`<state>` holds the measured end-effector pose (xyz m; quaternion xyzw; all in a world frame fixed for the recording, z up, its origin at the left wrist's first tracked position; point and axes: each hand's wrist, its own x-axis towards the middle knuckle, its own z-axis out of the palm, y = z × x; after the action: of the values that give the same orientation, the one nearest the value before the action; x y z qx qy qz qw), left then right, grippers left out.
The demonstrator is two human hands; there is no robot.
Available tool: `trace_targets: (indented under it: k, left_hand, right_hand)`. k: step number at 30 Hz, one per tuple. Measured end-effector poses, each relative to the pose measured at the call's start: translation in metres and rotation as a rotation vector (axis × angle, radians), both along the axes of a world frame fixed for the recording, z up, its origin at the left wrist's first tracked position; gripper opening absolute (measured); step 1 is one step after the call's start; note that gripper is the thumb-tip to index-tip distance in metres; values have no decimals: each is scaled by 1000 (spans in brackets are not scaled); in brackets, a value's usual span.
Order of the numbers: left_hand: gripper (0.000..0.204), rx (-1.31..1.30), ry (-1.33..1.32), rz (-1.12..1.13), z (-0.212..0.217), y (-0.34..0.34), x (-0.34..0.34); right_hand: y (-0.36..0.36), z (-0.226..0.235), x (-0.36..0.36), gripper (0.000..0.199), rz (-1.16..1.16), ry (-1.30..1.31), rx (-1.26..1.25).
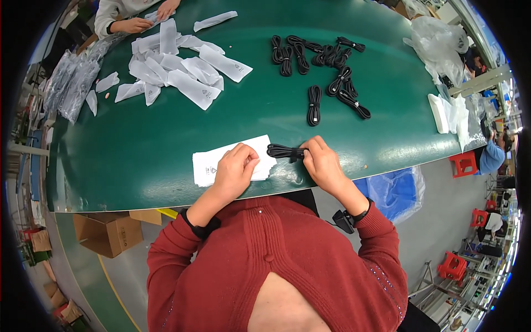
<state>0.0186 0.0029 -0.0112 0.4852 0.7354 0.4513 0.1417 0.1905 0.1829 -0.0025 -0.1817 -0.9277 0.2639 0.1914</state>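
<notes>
Basically, the right hand (pixel 323 166) gripped one coiled black cable (pixel 285 152) by its right end, thumb and fingers closed on it near the dark strap. Cable lay roughly sideways between the two hands, left end at the right edge of a stack of white pouches (pixel 204 161) by the near edge of the green table (pixel 138 160). The left hand (pixel 235 169) was over that stack, fingers bent, thumb and index close together; couldn't tell whether they pinched a pouch. Farther out, one bundled cable (pixel 314 105) sat alone, with more black cable bundles (pixel 331 57) grouped beyond it. Far left held a messy heap of pale sleeves (pixel 193 88); a co-worker's hands (pixel 131 25) were at its far side, on another sleeve. Crumpled clear plastic (pixel 437 44) sat far right. Below table level: blue bin (pixel 392 193) right, cardboard box (pixel 113 235) left.
</notes>
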Motion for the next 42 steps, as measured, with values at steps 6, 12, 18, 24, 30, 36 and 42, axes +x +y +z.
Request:
trace_targets:
  k: [6,12,18,24,30,36,42]
  left_hand:
    - [9,-6,-62,21,-4,-1,-2]
    - [9,33,-108,31,-6,-1,-2]
    - [9,62,-129,38,-4,-1,-3]
    - [13,252,206,-84,5,2,-4]
    - [17,266,353,-191,20,3,-1]
    - [18,271,283,-136,32,12,-4]
    - [13,252,-25,-99,39,19,-21]
  right_hand:
    - [-4,8,0,19,138,6,4]
    - [-5,-2,1,20,97,98,-37]
    - [-16,10,-2,17,177,154,161]
    - [-16,8,-2,17,295,159,206]
    - [-12,10,-11,22,-5,-313,-855]
    - [-23,9,-17,27,282,228,-192]
    - [-31,23,-36,34,133,437,-414]
